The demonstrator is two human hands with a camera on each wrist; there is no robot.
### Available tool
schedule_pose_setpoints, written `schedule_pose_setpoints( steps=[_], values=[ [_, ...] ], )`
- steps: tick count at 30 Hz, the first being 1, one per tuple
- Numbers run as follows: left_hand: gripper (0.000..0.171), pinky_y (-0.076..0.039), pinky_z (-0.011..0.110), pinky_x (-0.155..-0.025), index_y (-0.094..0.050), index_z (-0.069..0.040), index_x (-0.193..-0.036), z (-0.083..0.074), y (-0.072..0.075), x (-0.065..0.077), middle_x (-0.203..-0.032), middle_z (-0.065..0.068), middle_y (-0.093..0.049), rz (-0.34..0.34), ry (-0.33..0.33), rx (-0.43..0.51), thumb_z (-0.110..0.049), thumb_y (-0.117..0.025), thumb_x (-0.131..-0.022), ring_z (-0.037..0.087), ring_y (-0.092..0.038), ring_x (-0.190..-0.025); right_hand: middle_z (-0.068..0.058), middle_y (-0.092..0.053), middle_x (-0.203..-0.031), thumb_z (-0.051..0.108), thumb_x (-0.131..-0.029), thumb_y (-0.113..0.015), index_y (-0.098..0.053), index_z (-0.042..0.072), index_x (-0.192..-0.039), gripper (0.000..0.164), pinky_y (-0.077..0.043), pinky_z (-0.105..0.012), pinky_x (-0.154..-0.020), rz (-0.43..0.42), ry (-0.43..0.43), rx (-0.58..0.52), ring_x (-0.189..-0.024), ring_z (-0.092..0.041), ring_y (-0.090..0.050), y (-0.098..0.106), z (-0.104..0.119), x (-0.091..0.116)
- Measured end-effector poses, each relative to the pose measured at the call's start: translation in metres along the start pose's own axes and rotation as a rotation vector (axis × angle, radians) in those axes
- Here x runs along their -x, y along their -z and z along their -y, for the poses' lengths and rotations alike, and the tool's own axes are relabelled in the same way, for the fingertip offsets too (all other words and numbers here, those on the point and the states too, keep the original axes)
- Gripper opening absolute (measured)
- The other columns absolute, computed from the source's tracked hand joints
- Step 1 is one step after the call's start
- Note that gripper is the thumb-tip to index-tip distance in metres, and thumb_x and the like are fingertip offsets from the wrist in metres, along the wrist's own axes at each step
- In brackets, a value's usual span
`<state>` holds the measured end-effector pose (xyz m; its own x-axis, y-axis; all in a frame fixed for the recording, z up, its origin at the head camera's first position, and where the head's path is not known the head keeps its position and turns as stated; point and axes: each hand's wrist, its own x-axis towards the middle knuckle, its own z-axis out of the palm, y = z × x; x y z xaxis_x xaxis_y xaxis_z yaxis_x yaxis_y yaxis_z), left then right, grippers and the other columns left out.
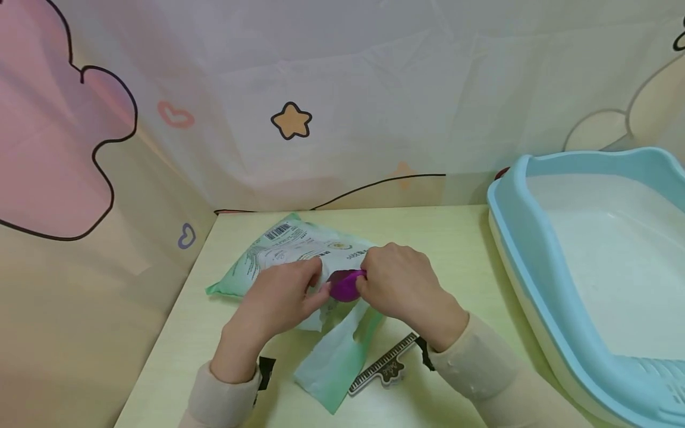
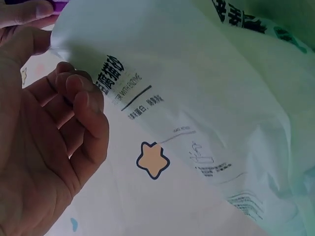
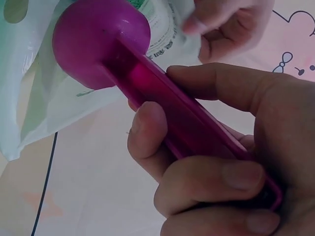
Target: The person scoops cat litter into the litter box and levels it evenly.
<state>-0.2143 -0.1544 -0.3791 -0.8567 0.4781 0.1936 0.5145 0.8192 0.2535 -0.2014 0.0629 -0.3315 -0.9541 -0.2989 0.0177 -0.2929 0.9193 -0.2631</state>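
A purple scoop (image 1: 346, 286) with a round bowl and a long hollow handle is gripped in my right hand (image 1: 401, 282); its fingers wrap the handle in the right wrist view. The scoop's bowl (image 3: 98, 42) is at the mouth of a pale green and white litter bag (image 1: 278, 249), which lies on the table. My left hand (image 1: 280, 294) pinches the bag's edge between thumb and forefinger, the other fingers loosely curled, as the left wrist view shows. A torn top flap (image 1: 334, 362) with a handle hole hangs toward the front. The bag's inside is mostly hidden.
A large light-blue and white litter tray (image 1: 551, 267) stands at the right. A black-and-white striped clip (image 1: 387, 364) lies on the table (image 1: 444, 238) by the flap. Behind is a printed cloth backdrop (image 1: 364, 107).
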Motion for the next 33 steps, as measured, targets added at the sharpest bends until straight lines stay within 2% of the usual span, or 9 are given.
schedule_pose_setpoints(
  steps=[3,5,12,17,22,29,33],
  values=[
    [0.030,-0.030,0.026,-0.052,-0.048,-0.022,-0.083,-0.003,-0.003,-0.001,-0.062,-0.008,-0.039,0.042,0.010,-0.025,-0.037,-0.071,-0.094,0.010,-0.042,-0.056,0.005,-0.044,-0.054,0.020,-0.090,-0.067,-0.055,0.017,-0.057,0.035,-0.034,-0.028,-0.045,0.015,-0.008,0.012,-0.054,-0.014,-0.044,0.000,-0.002,0.000],
    [0.030,-0.030,0.026,-0.053,-0.048,-0.022,-0.081,-0.002,-0.003,0.000,-0.061,-0.007,-0.038,0.046,0.012,-0.033,-0.035,-0.072,-0.093,0.010,-0.042,-0.057,0.005,-0.044,-0.054,0.020,-0.090,-0.067,-0.056,0.018,-0.057,0.035,-0.033,-0.028,-0.045,0.029,-0.014,0.015,-0.054,-0.014,-0.044,0.000,-0.003,0.000],
    [0.026,-0.031,0.023,-0.052,-0.050,-0.024,-0.071,0.004,0.003,0.003,-0.058,-0.011,-0.040,-0.004,-0.023,0.018,-0.018,-0.065,-0.091,0.005,-0.040,-0.054,0.007,-0.034,-0.053,0.017,-0.089,-0.066,-0.048,0.020,-0.054,0.040,-0.026,-0.027,-0.045,0.048,0.001,0.002,-0.053,-0.013,-0.038,-0.003,-0.007,0.001],
    [0.028,-0.027,0.022,-0.051,-0.047,-0.023,-0.069,0.008,0.009,0.004,-0.058,-0.011,-0.036,-0.062,-0.057,0.047,-0.012,-0.061,-0.090,0.004,-0.035,-0.053,0.007,-0.038,-0.054,0.016,-0.088,-0.065,-0.053,0.023,-0.055,0.036,-0.030,-0.029,-0.046,0.046,0.017,-0.016,-0.054,-0.014,-0.042,-0.009,-0.010,0.001],
    [0.029,-0.025,0.022,-0.051,-0.045,-0.023,-0.068,0.011,0.009,0.004,-0.058,-0.011,-0.034,-0.067,-0.062,0.064,-0.011,-0.060,-0.089,0.004,-0.033,-0.053,0.007,-0.043,-0.056,0.020,-0.091,-0.065,-0.054,0.024,-0.057,0.035,-0.034,-0.030,-0.047,0.052,0.013,-0.032,-0.057,-0.015,-0.046,-0.015,-0.012,-0.001],
    [0.027,-0.027,0.022,-0.051,-0.049,-0.024,-0.070,0.012,0.008,0.003,-0.058,-0.011,-0.037,-0.072,-0.041,0.099,-0.012,-0.062,-0.090,0.004,-0.036,-0.052,0.005,-0.050,-0.060,0.024,-0.094,-0.066,-0.062,0.024,-0.066,0.029,-0.038,-0.031,-0.049,0.050,-0.001,-0.044,-0.060,-0.016,-0.050,-0.022,-0.011,-0.001],
    [0.025,-0.029,0.022,-0.051,-0.050,-0.024,-0.072,0.011,0.006,0.002,-0.059,-0.011,-0.039,-0.065,-0.033,0.088,-0.016,-0.064,-0.090,0.005,-0.038,-0.054,0.005,-0.050,-0.061,0.026,-0.096,-0.068,-0.062,0.025,-0.069,0.028,-0.038,-0.032,-0.051,0.040,-0.012,-0.058,-0.061,-0.017,-0.050,-0.029,-0.011,-0.001]
  ],
)
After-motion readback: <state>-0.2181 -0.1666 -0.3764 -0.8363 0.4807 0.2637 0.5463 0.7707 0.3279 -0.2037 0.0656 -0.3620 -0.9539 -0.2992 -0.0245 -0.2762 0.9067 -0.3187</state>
